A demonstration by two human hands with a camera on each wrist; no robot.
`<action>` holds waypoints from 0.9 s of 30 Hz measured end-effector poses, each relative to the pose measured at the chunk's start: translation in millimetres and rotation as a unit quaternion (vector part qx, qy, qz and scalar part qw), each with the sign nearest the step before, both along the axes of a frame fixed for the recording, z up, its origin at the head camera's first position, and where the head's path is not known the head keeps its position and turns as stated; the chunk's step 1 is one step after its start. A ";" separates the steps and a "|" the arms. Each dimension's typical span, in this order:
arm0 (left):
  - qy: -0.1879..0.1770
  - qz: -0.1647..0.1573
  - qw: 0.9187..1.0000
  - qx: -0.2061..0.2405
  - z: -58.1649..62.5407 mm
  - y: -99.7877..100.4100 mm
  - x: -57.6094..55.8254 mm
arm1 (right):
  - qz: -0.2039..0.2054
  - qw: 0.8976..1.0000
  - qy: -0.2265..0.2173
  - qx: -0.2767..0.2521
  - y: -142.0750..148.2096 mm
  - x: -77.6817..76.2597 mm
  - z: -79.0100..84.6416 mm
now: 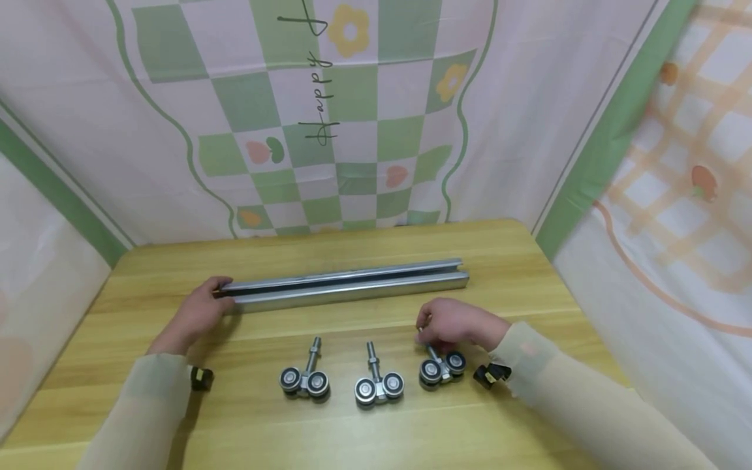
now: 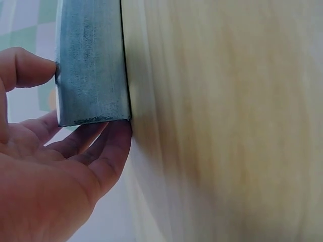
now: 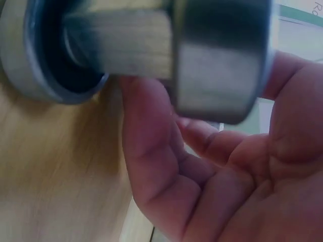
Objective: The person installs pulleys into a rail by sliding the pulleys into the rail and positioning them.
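Observation:
A long metal channel rail, with a slot along its length, lies across the table. My left hand grips its left end. In the left wrist view the thumb presses one edge of the rail, and the other fingers bend around its end. My right hand pinches the threaded stem of the rightmost roller trolley. This trolley's wheels loom close and blurred in the right wrist view. Its stem is partly hidden by the fingers.
Two more roller trolleys, a left one and a middle one, lie on the wooden table with stems pointing away. Behind the table's far edge hangs a checkered cloth. More patterned cloth hangs at the right.

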State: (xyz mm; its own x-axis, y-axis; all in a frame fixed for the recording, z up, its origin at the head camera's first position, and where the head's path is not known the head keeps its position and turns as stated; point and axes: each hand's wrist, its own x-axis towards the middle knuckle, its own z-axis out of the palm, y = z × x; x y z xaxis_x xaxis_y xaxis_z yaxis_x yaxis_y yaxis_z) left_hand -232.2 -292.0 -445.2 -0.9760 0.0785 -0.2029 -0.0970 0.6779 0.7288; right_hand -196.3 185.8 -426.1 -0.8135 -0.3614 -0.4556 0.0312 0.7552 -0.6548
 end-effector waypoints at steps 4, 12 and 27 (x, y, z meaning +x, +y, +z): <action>-0.002 0.000 1.000 0.001 0.5 1.3 0.3 | 0.000 1.000 0.004 0.007 -0.8 3.4 -0.1; -0.005 0.001 1.000 0.005 1.0 2.4 2.4 | -0.013 1.000 -0.002 -0.017 0.0 6.7 -1.4; -0.010 -0.004 1.000 0.009 4.0 2.6 3.6 | -0.059 0.996 -0.025 -0.060 7.4 3.3 -2.5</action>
